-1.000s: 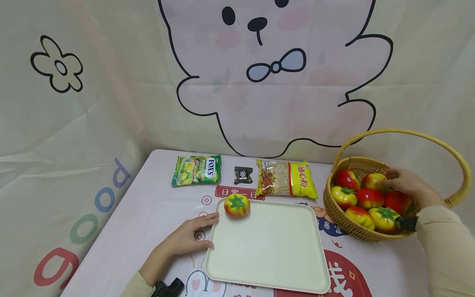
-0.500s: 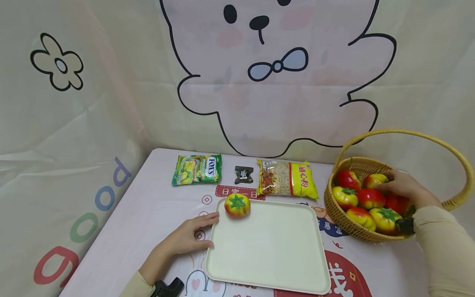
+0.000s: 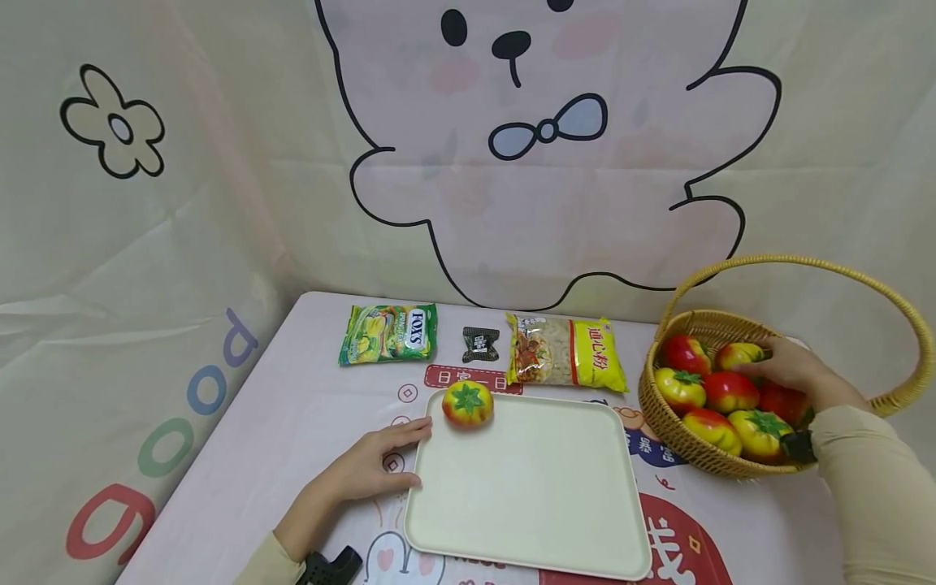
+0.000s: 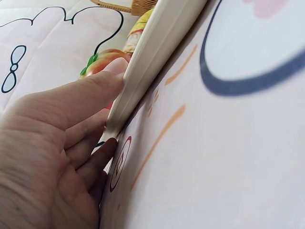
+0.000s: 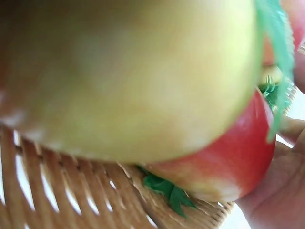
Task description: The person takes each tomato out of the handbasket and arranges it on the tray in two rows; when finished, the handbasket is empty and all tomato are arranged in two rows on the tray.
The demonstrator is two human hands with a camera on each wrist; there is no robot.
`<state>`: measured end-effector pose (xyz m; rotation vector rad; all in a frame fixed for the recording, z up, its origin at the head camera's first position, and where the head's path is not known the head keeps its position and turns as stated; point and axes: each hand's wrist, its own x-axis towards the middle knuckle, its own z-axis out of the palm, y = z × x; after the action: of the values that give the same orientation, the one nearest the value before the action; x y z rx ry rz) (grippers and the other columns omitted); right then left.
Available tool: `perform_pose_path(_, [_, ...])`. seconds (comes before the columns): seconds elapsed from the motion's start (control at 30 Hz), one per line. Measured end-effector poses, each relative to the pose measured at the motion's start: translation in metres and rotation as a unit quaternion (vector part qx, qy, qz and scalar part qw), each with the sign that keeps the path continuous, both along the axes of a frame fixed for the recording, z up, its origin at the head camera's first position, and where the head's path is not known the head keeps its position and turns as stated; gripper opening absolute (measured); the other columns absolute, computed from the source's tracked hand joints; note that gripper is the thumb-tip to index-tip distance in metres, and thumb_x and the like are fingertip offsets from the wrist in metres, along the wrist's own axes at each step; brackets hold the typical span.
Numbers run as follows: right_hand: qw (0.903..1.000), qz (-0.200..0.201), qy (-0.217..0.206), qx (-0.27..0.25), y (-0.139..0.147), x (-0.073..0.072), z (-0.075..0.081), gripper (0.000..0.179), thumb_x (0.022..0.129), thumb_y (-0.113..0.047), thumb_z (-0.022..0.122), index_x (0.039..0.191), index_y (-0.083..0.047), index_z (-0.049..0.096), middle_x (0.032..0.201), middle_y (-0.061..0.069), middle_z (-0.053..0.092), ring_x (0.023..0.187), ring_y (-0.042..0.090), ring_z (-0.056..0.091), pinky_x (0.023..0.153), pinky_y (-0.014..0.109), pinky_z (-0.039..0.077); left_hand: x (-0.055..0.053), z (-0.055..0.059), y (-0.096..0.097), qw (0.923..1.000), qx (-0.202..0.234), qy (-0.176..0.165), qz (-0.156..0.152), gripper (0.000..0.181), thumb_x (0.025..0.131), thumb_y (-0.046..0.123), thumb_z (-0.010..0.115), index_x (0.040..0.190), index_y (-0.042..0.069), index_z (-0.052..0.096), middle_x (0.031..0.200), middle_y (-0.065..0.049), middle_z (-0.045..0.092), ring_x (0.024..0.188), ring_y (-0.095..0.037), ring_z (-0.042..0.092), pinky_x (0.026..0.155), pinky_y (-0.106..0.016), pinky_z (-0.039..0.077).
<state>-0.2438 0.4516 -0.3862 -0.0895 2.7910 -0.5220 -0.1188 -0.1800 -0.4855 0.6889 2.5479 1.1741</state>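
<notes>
On the table lies a cream tray with a toy tomato, yellow and red with a green calyx, at its far left corner. My left hand touches the tray's left edge with loosely extended fingers; in the left wrist view the thumb lies against the rim. At the right stands a wicker basket of several similar tomatoes. Reaching inside it, my right hand grips a yellow-red tomato near the back; its far side is hidden. A red tomato lies close to the palm in the right wrist view.
Behind the tray lie a green candy bag, a small dark wrapped packet and a yellow pasta bag. The basket's tall handle arches over the right forearm. A printed cloth backdrop closes off the back and left.
My right hand has shifted slightly left inside the basket and closed around the rear tomato. The left hand and tray have stayed put.
</notes>
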Motion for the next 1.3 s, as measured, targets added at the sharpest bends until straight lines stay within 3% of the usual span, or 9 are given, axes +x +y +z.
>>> perform_pose_path(0.23, [0.9991, -0.007, 0.033, 0.025, -0.002, 0.001, 0.000, 0.082, 0.089, -0.043, 0.061, 0.127, 0.024, 0.033, 0.117, 0.045, 0.044, 0.100, 0.054, 0.047, 0.088, 0.068, 0.041, 0.000, -0.001, -0.001, 0.9998, 0.006, 0.019, -0.008, 0.069, 0.078, 0.045, 0.074, 0.137, 0.016, 0.052, 0.147, 0.008, 0.043, 0.139, -0.025, 0.036, 0.112, -0.048, 0.032])
perform_pose_path(0.43, [0.9989, -0.013, 0.044, 0.011, -0.002, 0.002, 0.001, 0.081, 0.088, -0.045, 0.061, 0.127, 0.020, 0.033, 0.113, 0.042, 0.046, 0.096, 0.050, 0.048, 0.083, 0.065, 0.044, 0.000, -0.001, -0.001, 0.9999, 0.004, 0.008, -0.004, 0.070, 0.077, 0.044, 0.075, 0.137, 0.017, 0.052, 0.147, 0.013, 0.042, 0.140, -0.020, 0.034, 0.114, -0.045, 0.031])
perform_pose_path(0.73, [0.9976, -0.026, 0.064, -0.002, 0.000, 0.001, -0.003, 0.085, 0.089, -0.043, 0.060, 0.135, 0.018, 0.022, 0.119, 0.047, 0.021, 0.101, 0.055, 0.030, 0.077, 0.070, 0.040, 0.001, 0.000, -0.001, 1.0000, 0.001, -0.002, -0.002, 0.070, 0.077, 0.044, 0.075, 0.137, 0.018, 0.052, 0.147, 0.016, 0.041, 0.141, -0.018, 0.033, 0.114, -0.045, 0.030])
perform_pose_path(0.9, [0.9944, -0.023, 0.103, -0.006, -0.002, -0.001, -0.004, 0.078, 0.089, -0.038, 0.062, 0.135, 0.013, 0.027, 0.120, 0.045, 0.025, 0.103, 0.055, 0.028, 0.073, 0.066, 0.039, 0.000, 0.000, -0.001, 1.0000, -0.001, -0.003, -0.001, 0.070, 0.077, 0.044, 0.075, 0.137, 0.018, 0.052, 0.147, 0.016, 0.041, 0.141, -0.018, 0.033, 0.114, -0.046, 0.030])
perform_pose_path(1.1, [0.9915, -0.013, 0.128, -0.019, -0.012, 0.000, 0.004, 0.078, 0.087, -0.038, 0.064, 0.137, 0.011, 0.030, 0.126, 0.044, 0.027, 0.112, 0.057, 0.024, 0.078, 0.065, 0.034, 0.000, 0.000, -0.001, 1.0000, -0.002, 0.002, -0.001, 0.071, 0.076, 0.045, 0.075, 0.137, 0.018, 0.052, 0.147, 0.016, 0.041, 0.141, -0.018, 0.032, 0.115, -0.045, 0.030])
perform_pose_path(1.3, [0.9910, -0.013, 0.130, -0.030, -0.025, 0.002, 0.014, 0.083, 0.086, -0.043, 0.065, 0.143, 0.006, 0.028, 0.130, 0.042, 0.022, 0.111, 0.055, 0.023, 0.072, 0.062, 0.038, -0.001, -0.001, -0.001, 1.0000, -0.002, 0.006, -0.002, 0.071, 0.076, 0.045, 0.075, 0.137, 0.017, 0.052, 0.147, 0.015, 0.041, 0.141, -0.018, 0.033, 0.115, -0.046, 0.029])
